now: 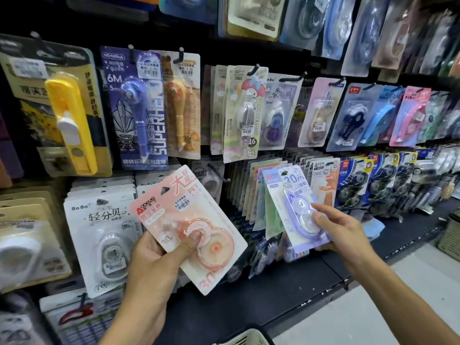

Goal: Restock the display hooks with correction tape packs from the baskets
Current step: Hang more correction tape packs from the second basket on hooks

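Note:
My left hand (159,260) grips a pink correction tape pack (174,210) by its lower left, thumb pressed on the clear blister. It is held tilted in front of the lower display row. My right hand (341,227) pinches a purple correction tape pack (291,192) at its blister, holding it up against a row of similar hanging packs (251,192). A bare black hook (219,173) sticks out between the two packs, just above the pink one. Only the white rim of a basket (249,336) shows at the bottom edge.
The black wall is packed with hanging packs: a white BoBo pack (99,235) to the left, a purple Superhero pack (137,108) above, dark blue packs (361,185) to the right. A black base shelf (286,287) runs below. Another basket (450,232) sits at the right edge.

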{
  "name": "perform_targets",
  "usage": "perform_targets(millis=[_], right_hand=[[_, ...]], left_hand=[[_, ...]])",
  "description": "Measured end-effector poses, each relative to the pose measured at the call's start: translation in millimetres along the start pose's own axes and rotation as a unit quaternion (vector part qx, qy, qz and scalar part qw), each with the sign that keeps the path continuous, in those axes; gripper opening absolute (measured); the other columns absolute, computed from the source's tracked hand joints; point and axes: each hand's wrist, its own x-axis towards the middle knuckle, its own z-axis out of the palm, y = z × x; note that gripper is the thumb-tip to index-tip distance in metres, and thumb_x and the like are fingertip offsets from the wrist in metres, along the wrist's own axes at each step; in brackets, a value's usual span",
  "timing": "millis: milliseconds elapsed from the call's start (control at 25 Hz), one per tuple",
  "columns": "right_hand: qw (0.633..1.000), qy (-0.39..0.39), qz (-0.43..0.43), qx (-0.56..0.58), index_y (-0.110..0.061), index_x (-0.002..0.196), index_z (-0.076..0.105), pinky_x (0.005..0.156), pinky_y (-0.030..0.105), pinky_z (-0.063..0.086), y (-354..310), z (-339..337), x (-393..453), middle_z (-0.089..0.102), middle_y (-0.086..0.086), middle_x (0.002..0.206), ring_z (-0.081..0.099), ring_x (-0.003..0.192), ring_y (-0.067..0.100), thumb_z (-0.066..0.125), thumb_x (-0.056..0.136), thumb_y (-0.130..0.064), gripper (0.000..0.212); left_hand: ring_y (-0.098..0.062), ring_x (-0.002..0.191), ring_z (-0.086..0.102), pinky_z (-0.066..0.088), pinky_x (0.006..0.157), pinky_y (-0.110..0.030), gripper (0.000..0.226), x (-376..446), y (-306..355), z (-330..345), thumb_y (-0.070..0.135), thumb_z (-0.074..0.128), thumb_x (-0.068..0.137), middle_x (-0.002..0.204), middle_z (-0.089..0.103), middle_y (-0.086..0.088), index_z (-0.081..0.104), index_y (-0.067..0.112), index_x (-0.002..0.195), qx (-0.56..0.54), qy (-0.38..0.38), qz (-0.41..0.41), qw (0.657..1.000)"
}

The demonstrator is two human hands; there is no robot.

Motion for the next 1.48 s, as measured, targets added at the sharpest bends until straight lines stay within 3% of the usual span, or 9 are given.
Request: perform_targets(millis=[240,320,520,640,760,880,1040,1240,1480], right_hand=[[0.998,0.052,-0.020,-0.031,-0.029,0.103,0.074,0.055,0.023,0.059,-2,30,27,0.071,0.010,0.124,0.068,0.096,0.025,0.070,0.094,-0.020,0.014],[0.997,0.054,-0.022,-0.055,-0.023,0.118,0.070,0.070,0.040,0.064,-2,49,39,0.060,0.009,0.138,0.071,0.098,0.031,0.070,0.094,-0.018,0.025],[0.960,0.056,-0.067,-0.266,-0.022,0.130,0.055,0.102,0.039,0.044,-6,90,21,0.046,0.004,0.142,0.052,0.128,0.028,0.073,0.091,-0.030,0.044],[0.976,-0.194,-0.060,-0.082,-0.022,0.107,0.052,0.081,0.032,0.053,-23,107,-18,0.070,0.007,0.117,0.070,0.100,0.021,0.083,0.078,-0.043,0.047],[0.907,-0.420,-0.011,0.012,-0.025,0.102,0.051,0.074,0.034,0.059,-15,117,-55,0.075,0.012,0.105,0.072,0.090,0.023,0.090,0.073,-0.017,0.049],[0.952,-0.296,-0.026,0.077,-0.023,0.101,0.058,0.066,0.034,0.061,-22,91,-49,0.073,0.016,0.106,0.073,0.086,0.024,0.084,0.075,-0.004,0.042],[0.993,-0.078,0.014,0.089,-0.033,0.109,0.074,0.054,0.033,0.059,-29,20,-21,0.073,0.001,0.118,0.074,0.083,0.016,0.077,0.071,-0.022,0.040],[0.998,-0.056,0.019,-0.002,-0.038,0.114,0.075,0.038,0.022,0.043,-20,1,-9,0.073,0.004,0.114,0.067,0.060,0.008,0.078,0.082,-0.023,0.035],[0.998,0.001,0.053,-0.031,-0.031,0.098,0.081,0.039,0.022,0.030,-34,-5,-1,0.078,0.005,0.080,0.057,0.046,0.019,0.073,0.082,-0.013,0.025]], left_hand=[[-0.018,0.082,0.079,0.059,0.055,-0.023,0.031,-2,0,2,0.014,0.082,0.064,0.095,0.081,-0.002,0.076,0.022,0.093,0.019,-0.006,-0.011,1.000],[-0.017,0.081,0.078,0.059,0.055,-0.023,0.035,-3,-1,4,0.013,0.082,0.063,0.095,0.081,-0.002,0.074,0.021,0.097,0.021,0.000,-0.018,1.000],[-0.015,0.077,0.078,0.058,0.052,-0.024,0.032,-1,-3,-2,0.008,0.082,0.069,0.090,0.081,0.000,0.072,0.021,0.098,0.044,0.030,-0.030,0.998],[-0.017,0.077,0.078,0.058,0.052,-0.024,0.031,1,-3,-2,0.009,0.081,0.073,0.092,0.081,-0.002,0.071,0.019,0.101,0.048,0.018,-0.034,0.998],[-0.016,0.085,0.078,0.061,0.062,-0.025,0.030,-1,-1,7,0.023,0.080,0.071,0.096,0.081,-0.001,0.073,0.023,0.100,0.061,-0.023,-0.022,0.998],[-0.006,0.093,0.071,0.056,0.077,-0.025,0.029,-9,3,9,0.052,0.068,0.080,0.101,0.076,0.014,0.065,0.037,0.105,0.281,-0.078,0.056,0.955],[-0.015,0.123,0.045,0.040,0.103,-0.040,0.043,-4,9,-7,0.046,0.068,0.088,0.131,0.054,0.016,0.055,0.035,0.127,0.590,-0.030,0.160,0.791],[-0.015,0.143,0.028,0.028,0.116,-0.038,0.049,-5,7,-10,0.047,0.063,0.091,0.155,0.033,0.014,0.046,0.040,0.137,0.644,-0.073,0.109,0.754],[-0.007,0.133,0.035,0.033,0.108,-0.032,0.036,-6,3,-8,0.048,0.063,0.092,0.137,0.038,0.026,0.049,0.043,0.125,0.631,-0.104,0.102,0.762]])
